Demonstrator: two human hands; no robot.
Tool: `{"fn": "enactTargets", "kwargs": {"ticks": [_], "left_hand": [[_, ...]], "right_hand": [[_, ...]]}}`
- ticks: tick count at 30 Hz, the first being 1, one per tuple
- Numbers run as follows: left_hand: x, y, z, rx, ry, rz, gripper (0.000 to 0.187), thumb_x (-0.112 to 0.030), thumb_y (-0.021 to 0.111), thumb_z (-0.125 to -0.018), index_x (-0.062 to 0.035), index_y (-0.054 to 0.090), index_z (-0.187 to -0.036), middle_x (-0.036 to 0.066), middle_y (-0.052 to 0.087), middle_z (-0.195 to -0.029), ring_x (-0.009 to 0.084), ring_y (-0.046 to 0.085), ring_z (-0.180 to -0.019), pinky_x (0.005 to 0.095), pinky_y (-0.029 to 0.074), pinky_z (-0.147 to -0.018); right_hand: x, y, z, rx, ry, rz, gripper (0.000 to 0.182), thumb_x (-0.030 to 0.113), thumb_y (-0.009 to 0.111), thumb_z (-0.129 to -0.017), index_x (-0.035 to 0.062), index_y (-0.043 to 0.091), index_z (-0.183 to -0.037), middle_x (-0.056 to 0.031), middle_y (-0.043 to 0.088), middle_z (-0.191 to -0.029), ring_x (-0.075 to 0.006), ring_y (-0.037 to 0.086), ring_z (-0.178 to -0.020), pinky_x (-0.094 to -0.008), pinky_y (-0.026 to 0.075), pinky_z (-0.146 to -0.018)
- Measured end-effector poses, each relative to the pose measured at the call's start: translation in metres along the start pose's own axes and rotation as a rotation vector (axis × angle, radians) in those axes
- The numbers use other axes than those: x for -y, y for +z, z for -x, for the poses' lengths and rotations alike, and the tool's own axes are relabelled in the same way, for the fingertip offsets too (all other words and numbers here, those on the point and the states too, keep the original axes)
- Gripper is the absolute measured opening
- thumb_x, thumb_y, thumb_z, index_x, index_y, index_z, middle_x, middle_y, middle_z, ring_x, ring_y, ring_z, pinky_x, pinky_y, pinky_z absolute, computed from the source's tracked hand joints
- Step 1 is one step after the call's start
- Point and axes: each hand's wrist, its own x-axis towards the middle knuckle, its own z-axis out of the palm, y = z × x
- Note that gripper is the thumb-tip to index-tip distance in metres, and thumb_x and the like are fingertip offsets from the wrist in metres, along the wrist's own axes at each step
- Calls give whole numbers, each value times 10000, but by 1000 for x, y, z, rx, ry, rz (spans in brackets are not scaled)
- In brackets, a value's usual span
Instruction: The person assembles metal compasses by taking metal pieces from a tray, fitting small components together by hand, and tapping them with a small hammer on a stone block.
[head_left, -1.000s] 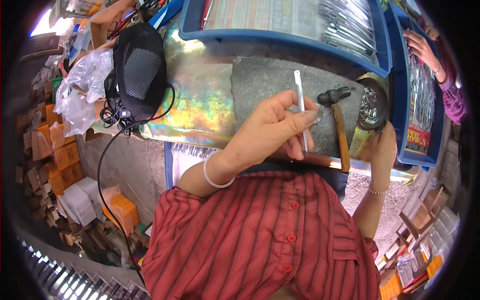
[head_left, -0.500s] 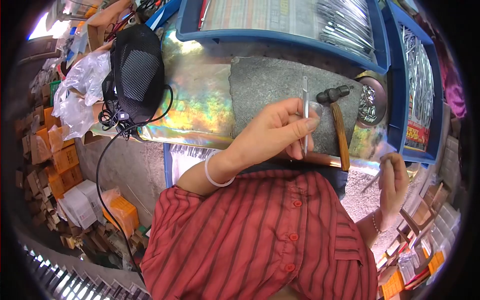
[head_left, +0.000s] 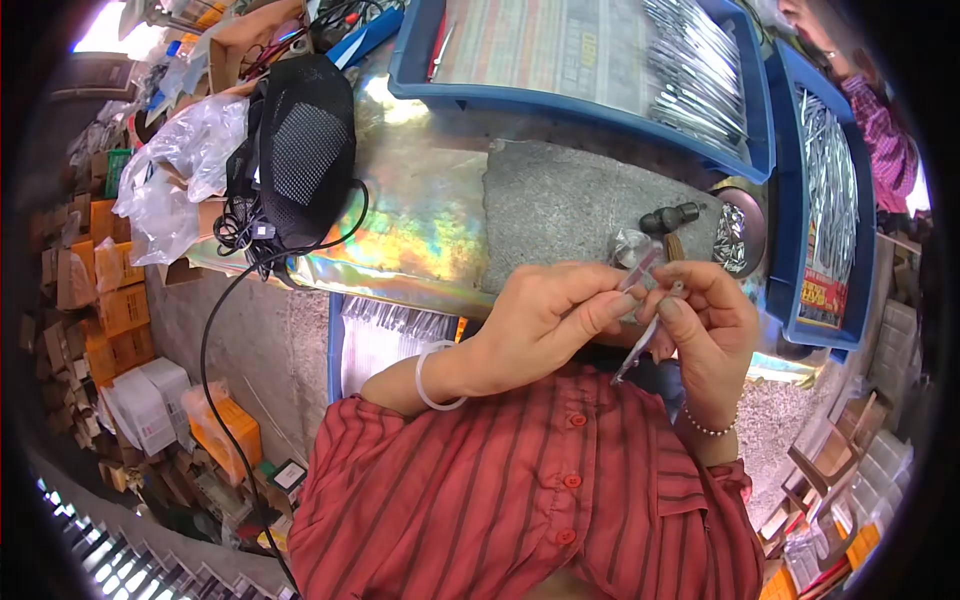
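Note:
My left hand [head_left: 545, 310] pinches a thin clear plastic sleeve [head_left: 640, 268] near its upper end. My right hand [head_left: 706, 320] has come up against it and holds a slim metal piece [head_left: 638, 352] whose tip points down toward my red striped shirt. Both hands meet just in front of the grey stone slab [head_left: 560, 205]. A hammer [head_left: 668, 220] with a wooden handle lies on the slab right behind my fingers, its handle mostly hidden by them.
A dark bowl of small shiny pieces [head_left: 738, 228] sits right of the hammer. Blue trays [head_left: 600, 60] of metal pieces line the back and the right side [head_left: 825, 180]. A black mesh cap with cables [head_left: 300, 140] and plastic bags [head_left: 185, 165] lie left. Another person's sleeve [head_left: 880, 130] shows far right.
My right hand rose from the lower right with a metal piece and joined my left hand. My left hand drew the sleeve down and tilted it.

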Motion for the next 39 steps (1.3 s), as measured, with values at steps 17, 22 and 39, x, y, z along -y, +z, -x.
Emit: {"fn": "enactTargets", "kwargs": {"ticks": [17, 22, 39], "left_hand": [[-2, 10, -6, -27, -84, 206, 104, -54, 559, -899, 16, 574, -974, 67, 658, -830, 97, 624, -765, 222, 498, -674], [2, 16, -9, -53, -33, 108, 101, -71, 578, -891, 4, 566, -957, 71, 666, -790, 106, 639, -730, 226, 503, -641], [-1, 18, -36, 211, -603, 601, 123, -108, 593, -889, -16, 512, -893, 101, 664, -789, 109, 641, -689, 199, 492, -559]], "right_hand": [[-13, -1, -6, -22, -341, 260, 112, -9, 635, -825, -57, 578, -910, -99, 562, -858, -106, 592, -658, -202, 489, -567], [-14, -5, -6, -46, -334, 248, 116, -11, 650, -811, -52, 583, -897, -103, 576, -861, -113, 596, -652, -207, 490, -566], [-16, -23, -19, -110, 181, 18, 165, 119, 615, -860, 55, 510, -751, 25, 513, -602, -3, 399, -435, -160, 270, -367]]}}
